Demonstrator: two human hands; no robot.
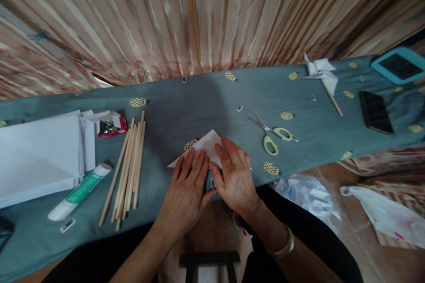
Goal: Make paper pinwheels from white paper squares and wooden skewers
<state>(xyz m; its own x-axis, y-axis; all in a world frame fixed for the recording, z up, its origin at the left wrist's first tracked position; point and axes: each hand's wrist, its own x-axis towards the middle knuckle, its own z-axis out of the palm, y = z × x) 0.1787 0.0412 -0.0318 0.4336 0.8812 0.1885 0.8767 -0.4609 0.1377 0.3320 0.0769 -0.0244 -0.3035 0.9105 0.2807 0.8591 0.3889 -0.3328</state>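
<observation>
A pleated, patterned curtain hangs behind your table in the head view, and a grey-teal tablecloth printed with pineapples covers the surface before it. The folded white paper, a triangle with its peak pointing away from you, lies near your edge of the cloth, under both your hands. Your left hand lies open and flat over its left part, fingers stretched and slightly parted. Your right hand covers its right part, fingers gently bent, thumb apart; I cannot tell whether it pinches the sheet. Right of the folded paper lie scissors with yellow-green handles, blades parted. Well to its right are a paper pinwheel on a stick, a black smartphone and a blue-framed tablet. Left of it lie wooden dowels; beyond them sit an open red-and-white box of small metal pieces, a green-labelled white tube and a paper stack.
</observation>
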